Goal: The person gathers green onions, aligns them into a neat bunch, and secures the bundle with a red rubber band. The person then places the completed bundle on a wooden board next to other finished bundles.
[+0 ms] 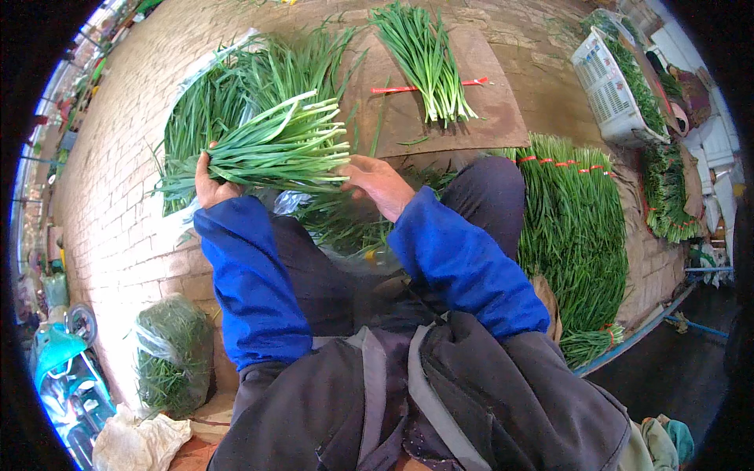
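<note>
My left hand (215, 182) grips a loose bunch of garlic chives (277, 144) by its leafy part, with the pale cut ends towards the right. At those ends are the bent fingers of my right hand (380, 183), pinching the lower stems; the exact contact is partly hidden. Behind the bunch lies a large heap of loose chives (206, 112) on a plastic sheet. Farther ahead, a second bunch of chives (415, 53) rests on a brown board (495, 112). Crossing beneath its stems is a red tape strip (392, 90).
Tied chive bundles (571, 218) with red bands lie in a row at my right. Beyond them stand a white plastic crate (609, 88) of greens and more bundles (671, 194). A filled plastic bag (174, 353) and a turquoise wheeled vehicle (65, 359) are at left on the brick paving (118, 176).
</note>
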Motion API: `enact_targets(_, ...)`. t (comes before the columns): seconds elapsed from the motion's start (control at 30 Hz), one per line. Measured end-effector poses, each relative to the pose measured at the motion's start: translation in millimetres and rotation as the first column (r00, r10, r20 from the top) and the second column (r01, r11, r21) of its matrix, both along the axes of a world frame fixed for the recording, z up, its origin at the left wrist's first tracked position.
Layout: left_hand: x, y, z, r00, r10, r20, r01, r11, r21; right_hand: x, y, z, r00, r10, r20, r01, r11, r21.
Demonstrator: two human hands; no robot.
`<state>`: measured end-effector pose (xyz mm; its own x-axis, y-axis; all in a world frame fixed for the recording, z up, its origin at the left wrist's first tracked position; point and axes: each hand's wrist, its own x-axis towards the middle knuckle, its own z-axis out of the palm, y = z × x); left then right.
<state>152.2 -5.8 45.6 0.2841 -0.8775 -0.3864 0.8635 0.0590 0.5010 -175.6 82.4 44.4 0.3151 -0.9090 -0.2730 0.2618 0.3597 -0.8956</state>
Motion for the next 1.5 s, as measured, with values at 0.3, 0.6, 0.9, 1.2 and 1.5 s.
enact_targets(0.3, 1.8, -0.4, -3.0, 0.998, -0.023, 0.061, 0.025, 0.999, -0.026, 8.4, -8.8, 8.0, 0.996, 0.071, -0.057, -0.067, 0.995, 0.078)
enact_targets(0.6, 10.2, -9.4, -15.5, 0.999, -0.038, 0.025, 0.039, 0.999, -0.026, -3.5, -8.4, 11.0, 0.973, 0.163, -0.166, -0.178, 0.981, -0.079)
enact_targets(0.9, 10.0, -5.2, -12.7, 1.0, -0.017, 0.021, 0.018, 0.999, -0.046, -23.3, -13.6, -21.3, 0.853, 0.031, -0.521, -0.188, 0.95, -0.251)
enact_targets(1.2, -0.2, 2.3, -5.9, 0.992, -0.002, 0.125, 0.003, 1.0, -0.004, -29.5, 3.0, -38.4, 0.753, -0.03, -0.658, -0.305, 0.869, -0.389)
enact_targets(1.5, 7.1, -0.3, -9.4, 0.999, -0.019, 0.046, 0.02, 1.0, -0.023, -20.9, 2.5, -29.2, 0.83, 0.027, -0.557, -0.227, 0.929, -0.294)
